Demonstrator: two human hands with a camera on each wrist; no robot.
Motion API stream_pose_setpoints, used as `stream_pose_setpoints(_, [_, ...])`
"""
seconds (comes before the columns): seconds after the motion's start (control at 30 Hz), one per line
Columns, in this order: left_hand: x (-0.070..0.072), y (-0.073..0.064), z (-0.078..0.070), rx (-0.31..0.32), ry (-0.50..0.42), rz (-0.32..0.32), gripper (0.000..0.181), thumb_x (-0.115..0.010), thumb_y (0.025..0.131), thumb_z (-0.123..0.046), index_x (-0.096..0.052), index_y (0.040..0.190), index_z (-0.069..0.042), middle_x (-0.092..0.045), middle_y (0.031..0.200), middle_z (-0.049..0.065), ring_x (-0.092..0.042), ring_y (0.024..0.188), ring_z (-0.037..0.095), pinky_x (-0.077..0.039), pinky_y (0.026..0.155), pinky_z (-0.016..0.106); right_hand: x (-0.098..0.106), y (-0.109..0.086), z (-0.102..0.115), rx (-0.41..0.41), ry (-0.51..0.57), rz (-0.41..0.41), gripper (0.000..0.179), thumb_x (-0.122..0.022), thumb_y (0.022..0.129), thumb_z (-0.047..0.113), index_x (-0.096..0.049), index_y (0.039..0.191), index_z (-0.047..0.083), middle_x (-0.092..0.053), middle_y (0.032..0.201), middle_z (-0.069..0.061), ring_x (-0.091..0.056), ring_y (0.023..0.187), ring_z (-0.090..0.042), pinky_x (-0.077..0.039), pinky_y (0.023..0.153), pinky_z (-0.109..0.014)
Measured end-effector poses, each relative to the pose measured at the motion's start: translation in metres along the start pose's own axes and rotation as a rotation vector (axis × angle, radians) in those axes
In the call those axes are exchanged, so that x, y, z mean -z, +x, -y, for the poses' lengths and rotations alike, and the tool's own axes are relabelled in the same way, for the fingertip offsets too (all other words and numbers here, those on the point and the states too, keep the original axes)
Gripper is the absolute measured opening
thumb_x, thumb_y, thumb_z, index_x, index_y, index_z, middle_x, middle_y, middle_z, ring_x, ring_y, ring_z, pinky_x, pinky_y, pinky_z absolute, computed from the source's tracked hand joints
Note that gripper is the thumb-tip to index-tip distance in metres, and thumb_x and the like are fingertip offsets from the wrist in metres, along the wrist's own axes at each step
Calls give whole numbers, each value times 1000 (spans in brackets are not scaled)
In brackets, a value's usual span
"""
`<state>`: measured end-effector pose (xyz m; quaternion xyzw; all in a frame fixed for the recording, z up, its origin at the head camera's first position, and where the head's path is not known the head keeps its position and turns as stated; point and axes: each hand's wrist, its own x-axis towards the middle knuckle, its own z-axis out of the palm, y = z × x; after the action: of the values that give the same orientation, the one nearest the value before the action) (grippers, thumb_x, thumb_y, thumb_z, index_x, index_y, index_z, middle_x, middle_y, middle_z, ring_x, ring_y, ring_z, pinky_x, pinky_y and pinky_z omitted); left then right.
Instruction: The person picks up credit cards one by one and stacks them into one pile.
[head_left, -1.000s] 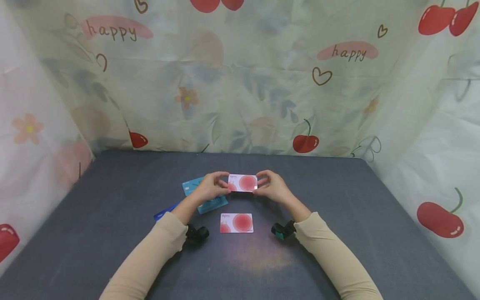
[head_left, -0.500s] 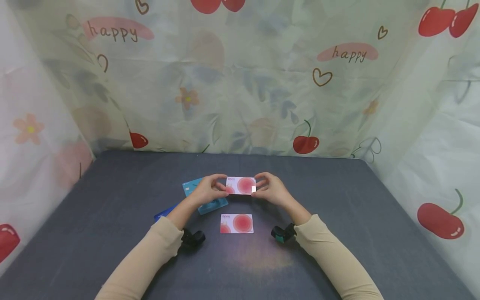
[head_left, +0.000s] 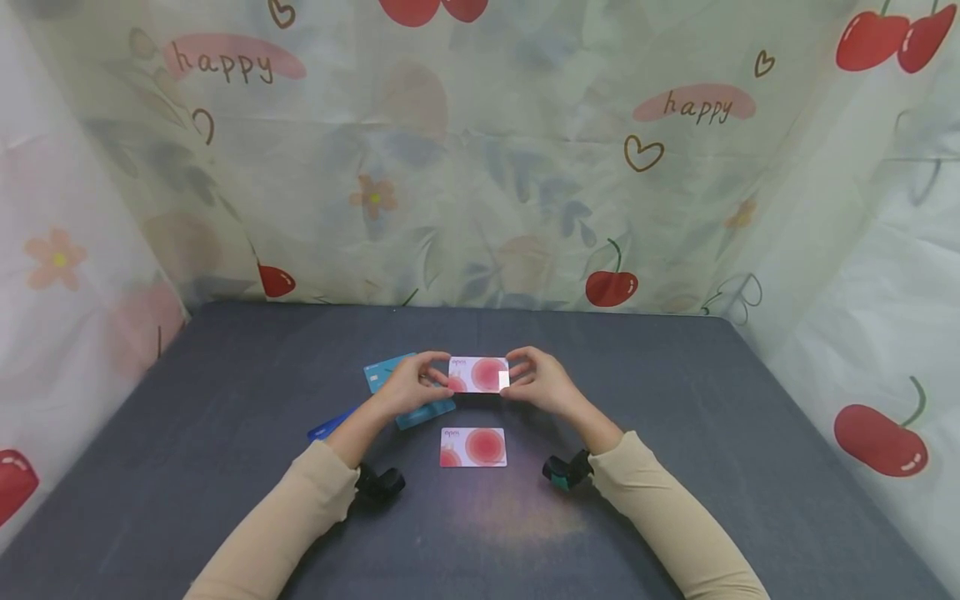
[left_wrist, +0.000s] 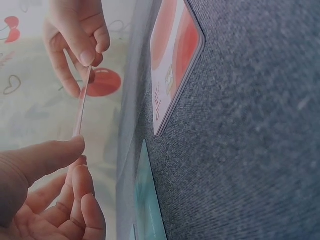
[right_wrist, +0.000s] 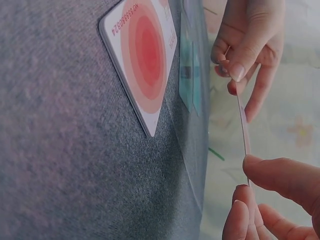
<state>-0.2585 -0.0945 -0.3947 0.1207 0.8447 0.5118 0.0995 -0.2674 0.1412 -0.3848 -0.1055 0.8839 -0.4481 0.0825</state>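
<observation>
Between my two hands is a white card with red circles (head_left: 478,374), held raised off the table with its printed face toward the head camera. My left hand (head_left: 414,383) pinches its left edge between thumb and fingers. The opposite edge is pinched by my right hand (head_left: 542,381). Both wrist views show the held card (left_wrist: 82,107) nearly edge-on, clear of the cloth. Nearer me, a matching white and red card (head_left: 473,447) lies flat; in the right wrist view this lower card (right_wrist: 145,60) shows a thick edge, like more than one card stacked.
Light blue cards (head_left: 426,412) lie partly hidden behind my left hand and forearm. A darker blue card (head_left: 330,425) sticks out left of that forearm. A dark grey cloth (head_left: 660,375) covers the table, and a patterned curtain (head_left: 480,167) hangs behind and at both sides.
Both hands have drawn the held card slightly toward me and to the left, still pinching it at both edges. The cards on the table have not moved.
</observation>
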Motion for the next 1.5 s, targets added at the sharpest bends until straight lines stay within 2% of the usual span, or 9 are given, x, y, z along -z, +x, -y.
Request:
stream_pose_setpoints(0.37, [0, -5, 2, -4, 35, -12, 57, -70, 80, -7, -47, 132, -1, -66, 97, 17, -58, 70, 12, -46, 63, 21, 0, -5, 2, 15, 35, 20, 53, -75, 74, 4, -51, 122, -1, -63, 103, -21, -69, 88, -26, -55, 75, -33])
stream_pose_setpoints(0.77, [-1, -11, -1, 8, 25, -9, 58, -71, 80, -7, -47, 132, -2, -67, 95, 15, -59, 68, 10, -48, 64, 23, -1, -9, 1, 32, 24, 29, 53, -75, 75, 5, -52, 122, -1, -62, 104, -20, -68, 86, -24, -55, 73, -31])
stream_pose_setpoints(1.2, [-1, -17, 0, -28, 55, -18, 56, -72, 79, -9, -49, 129, -1, -66, 93, 14, -63, 73, 12, -52, 68, 26, -4, -14, 2, 18, 35, 36, 53, -75, 75, 6, -51, 122, 1, -62, 104, -18, -68, 84, -20, -55, 72, -31])
stream_pose_setpoints(1.5, [-2, -23, 0, -40, 50, -4, 55, -72, 79, -7, -49, 128, 1, -66, 93, 15, -60, 70, 12, -47, 63, 23, -5, -20, 1, 21, 39, 47, 53, -75, 75, 5, -50, 123, 1, -61, 103, -18, -68, 83, -20, -55, 73, -31])
